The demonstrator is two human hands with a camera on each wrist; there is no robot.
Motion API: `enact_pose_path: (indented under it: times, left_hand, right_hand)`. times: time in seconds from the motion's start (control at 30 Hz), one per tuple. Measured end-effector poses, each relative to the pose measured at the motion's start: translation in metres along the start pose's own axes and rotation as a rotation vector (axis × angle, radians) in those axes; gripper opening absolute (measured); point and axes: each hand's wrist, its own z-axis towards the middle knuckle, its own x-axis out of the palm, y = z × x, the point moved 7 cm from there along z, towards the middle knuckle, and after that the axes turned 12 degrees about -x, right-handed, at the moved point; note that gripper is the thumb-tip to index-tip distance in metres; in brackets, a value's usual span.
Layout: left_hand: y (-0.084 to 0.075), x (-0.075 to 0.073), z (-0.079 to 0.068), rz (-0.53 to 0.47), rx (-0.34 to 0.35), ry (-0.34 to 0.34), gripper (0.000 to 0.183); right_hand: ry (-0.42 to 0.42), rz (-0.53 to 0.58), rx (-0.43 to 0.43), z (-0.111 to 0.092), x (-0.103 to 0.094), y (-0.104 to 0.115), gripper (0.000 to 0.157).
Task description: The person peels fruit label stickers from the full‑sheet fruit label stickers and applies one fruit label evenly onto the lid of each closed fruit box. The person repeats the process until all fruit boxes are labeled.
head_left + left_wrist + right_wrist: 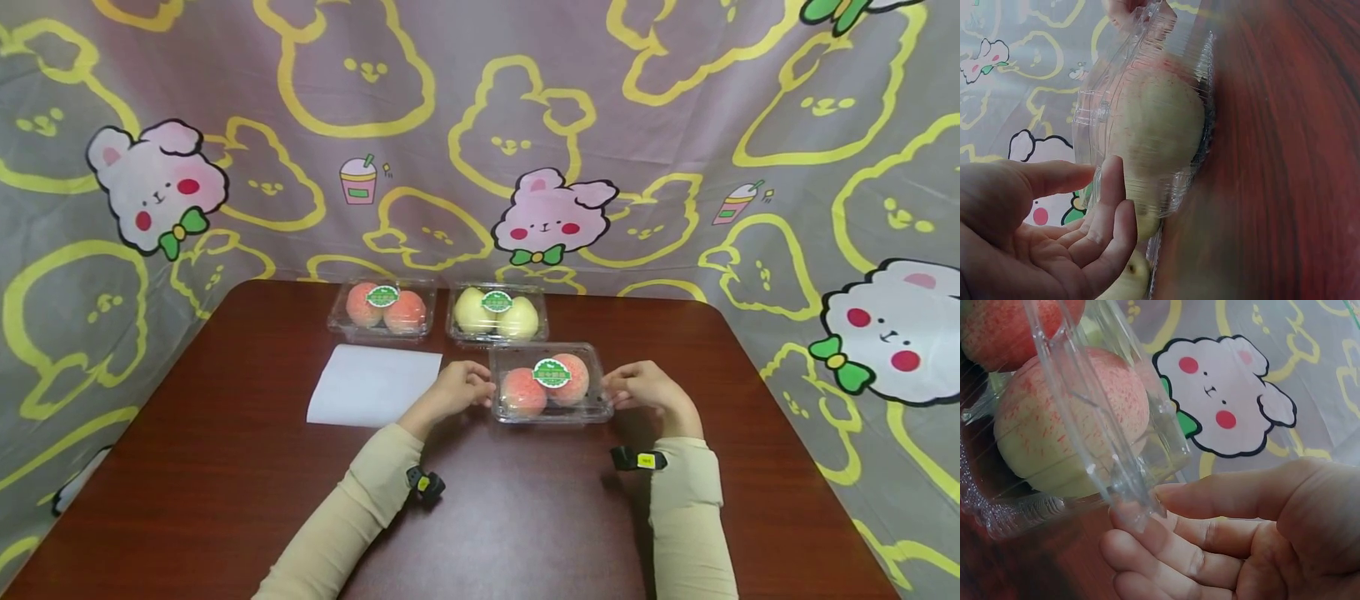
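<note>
A clear plastic clamshell box [558, 416] with two pink-and-pale peaches [523, 392] inside and a green-and-white label on its lid is held between both hands. My left hand [455, 390] pinches its left end, thumb and index finger at the rim in the left wrist view. At the opposite end my right hand [647, 388] pinches the rim between thumb and fingers [1141, 540]. In the right wrist view the lid's flange lies between those fingertips. Low behind the left fingers, yellow-green fruit [1127, 278] shows through plastic.
At the table's back stand a second box of peaches [405, 313] on the left and a box of yellow-green pears [517, 318] beside it. White paper [375, 383] lies left of my left hand. A patterned curtain [420, 83] surrounds the brown table [487, 533].
</note>
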Motion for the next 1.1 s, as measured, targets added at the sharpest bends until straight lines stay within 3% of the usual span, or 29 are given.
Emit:
enact_pose_path:
  times: [0.23,0.6,1.1]
  left_hand:
    - [-0.001,0.005,0.000,0.044,-0.002,-0.033,0.029]
    - [0.000,0.010,-0.007,0.065,-0.005,0.014,0.030]
    - [-0.008,0.027,-0.007,0.044,0.016,0.006,0.030]
  right_hand:
    - [0.008,-0.009,0.013,-0.003,-0.007,-0.006,0.033]
    - [0.079,-0.080,-0.023,-0.008,-0.008,-0.010,0.034]
    - [0.042,-0.031,0.020,-0.013,-0.019,-0.015,0.036]
